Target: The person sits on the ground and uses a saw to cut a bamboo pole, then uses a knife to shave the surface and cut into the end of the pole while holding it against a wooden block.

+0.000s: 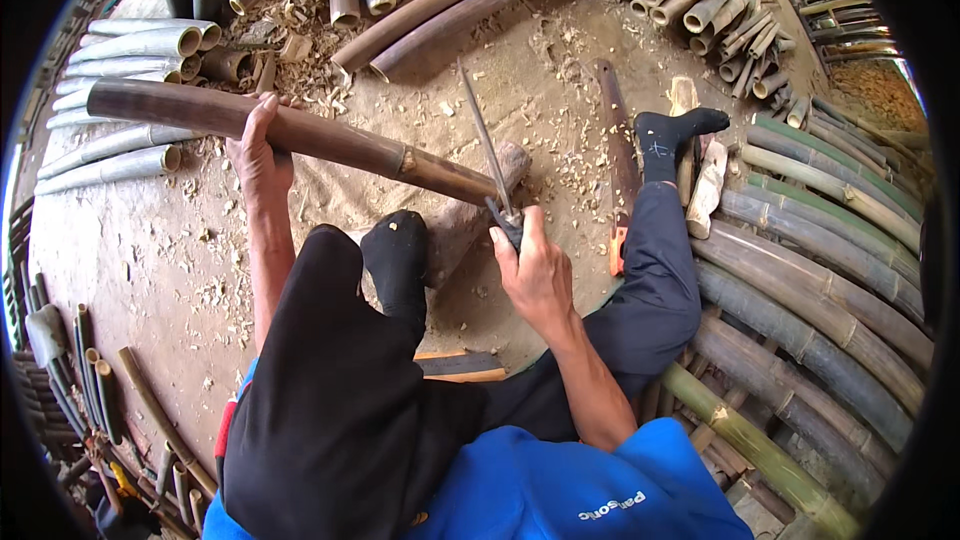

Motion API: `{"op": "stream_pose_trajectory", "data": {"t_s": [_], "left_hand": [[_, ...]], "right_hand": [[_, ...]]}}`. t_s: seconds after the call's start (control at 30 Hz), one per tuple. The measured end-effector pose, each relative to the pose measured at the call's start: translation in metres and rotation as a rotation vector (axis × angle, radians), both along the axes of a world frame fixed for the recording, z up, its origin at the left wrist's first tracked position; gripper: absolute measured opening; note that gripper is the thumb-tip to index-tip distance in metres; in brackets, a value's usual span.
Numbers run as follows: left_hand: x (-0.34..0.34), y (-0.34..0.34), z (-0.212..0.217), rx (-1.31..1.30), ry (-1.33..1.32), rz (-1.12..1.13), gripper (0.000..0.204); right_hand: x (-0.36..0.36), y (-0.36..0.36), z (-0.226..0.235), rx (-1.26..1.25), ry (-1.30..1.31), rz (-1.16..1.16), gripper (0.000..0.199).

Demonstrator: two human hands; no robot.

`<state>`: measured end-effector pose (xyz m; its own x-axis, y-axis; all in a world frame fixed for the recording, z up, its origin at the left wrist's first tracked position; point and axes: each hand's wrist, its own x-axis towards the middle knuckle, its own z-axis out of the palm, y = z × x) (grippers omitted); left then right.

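Note:
My left hand [262, 155] is wrapped round a thick dark brown bamboo pole [340, 137], left of its middle. The pole slants down to the right, its lower end over a short wooden log [460, 235] on the ground. In my right hand [538, 275] is the dark handle of a long, narrow knife [478, 120], its blade pointing up and away. The blade crosses close by the pole's right end; whether they touch I cannot tell. My sock-covered foot [395, 255] is beside the log.
Bamboo poles [820, 290] lie along the right, and cut tubes [700, 0] are piled at the far right. Pale tubes [140, 50] stack at the left. A handsaw-like tool with an orange handle [617, 250] lies by my right leg. Shavings [300, 30] litter the ground.

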<state>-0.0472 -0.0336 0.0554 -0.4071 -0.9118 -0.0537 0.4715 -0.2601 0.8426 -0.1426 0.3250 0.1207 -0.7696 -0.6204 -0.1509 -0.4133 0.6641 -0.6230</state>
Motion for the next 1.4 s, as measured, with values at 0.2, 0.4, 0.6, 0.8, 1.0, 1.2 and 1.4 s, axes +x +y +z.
{"op": "stream_pose_trajectory", "data": {"t_s": [0.2, 0.4, 0.6, 0.8, 1.0, 1.2, 1.4], "left_hand": [[-0.015, 0.014, 0.005, -0.007, -0.032, -0.002, 0.043], [0.008, 0.002, 0.011, -0.018, 0.029, -0.092, 0.044], [0.003, 0.009, 0.016, -0.070, 0.047, -0.242, 0.045], [0.003, 0.002, 0.002, 0.161, -0.103, 0.232, 0.045], [-0.010, 0.013, 0.009, 0.114, -0.184, 0.335, 0.050], [0.001, 0.014, 0.008, 0.080, -0.176, 0.301, 0.053], [-0.006, 0.020, 0.015, 0.032, -0.087, 0.183, 0.034]], "right_hand": [[-0.019, 0.035, -0.075, 0.318, -0.024, -0.085, 0.037], [-0.010, 0.001, -0.003, 0.000, -0.092, -0.003, 0.037], [-0.019, 0.041, -0.074, 0.348, -0.070, -0.076, 0.039], [-0.011, 0.008, -0.008, 0.058, -0.120, -0.050, 0.036], [-0.004, 0.023, -0.035, -0.311, 0.213, 0.036, 0.032], [-0.012, 0.009, -0.024, 0.231, -0.045, 0.020, 0.028], [-0.005, 0.017, -0.025, -0.041, 0.028, -0.014, 0.029]]}}
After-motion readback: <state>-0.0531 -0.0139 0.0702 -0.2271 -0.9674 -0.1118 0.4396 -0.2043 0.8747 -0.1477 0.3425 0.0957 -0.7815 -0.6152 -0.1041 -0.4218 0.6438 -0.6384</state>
